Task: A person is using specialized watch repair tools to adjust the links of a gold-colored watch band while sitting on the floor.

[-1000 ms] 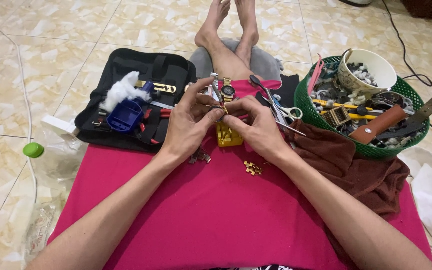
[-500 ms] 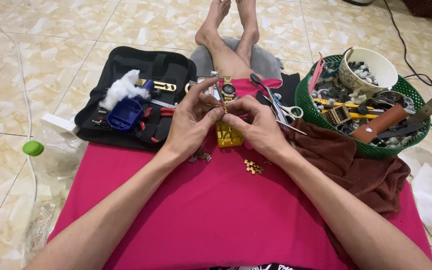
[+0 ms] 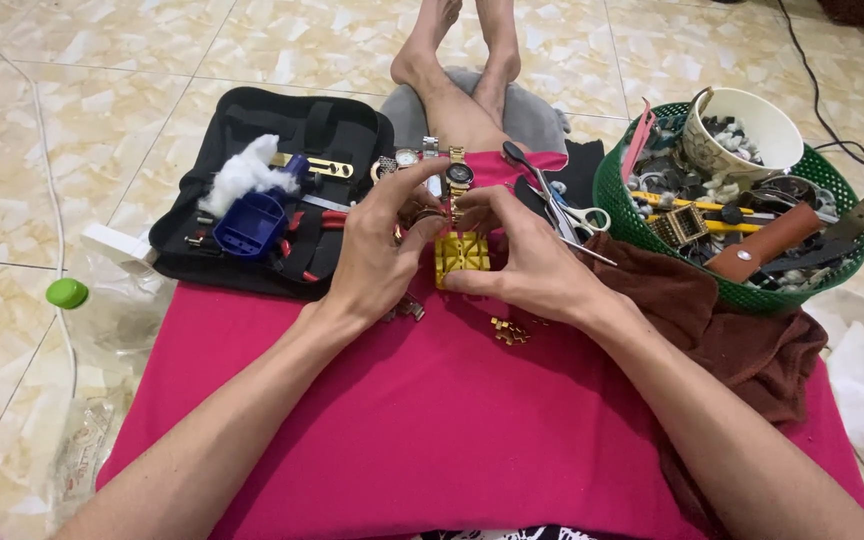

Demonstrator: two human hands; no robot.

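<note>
The person sat on the tiled floor with a pink cloth (image 3: 432,430) over the lap, and both hands met at its far edge over a small yellow block (image 3: 462,255), a slotted holder standing on the cloth. The left hand (image 3: 382,260) came in from the left, its fingertips pinched on a gold watch band (image 3: 452,190) just above the block; the right hand (image 3: 532,265) came in from the right, its thumb and fingers closed against the block's right side. The block lay straight ahead of the person, between the two hands, about equally near to each. The band's long axis ran away from the person, toward the feet, with the watch face at its far end. Whether the band sat in a slot of the block could not be told. A few loose gold links (image 3: 509,331) lay on the cloth just near the right wrist. A black tool case (image 3: 342,130) lay to the left, a green basket (image 3: 612,195) of tools to the right.
</note>
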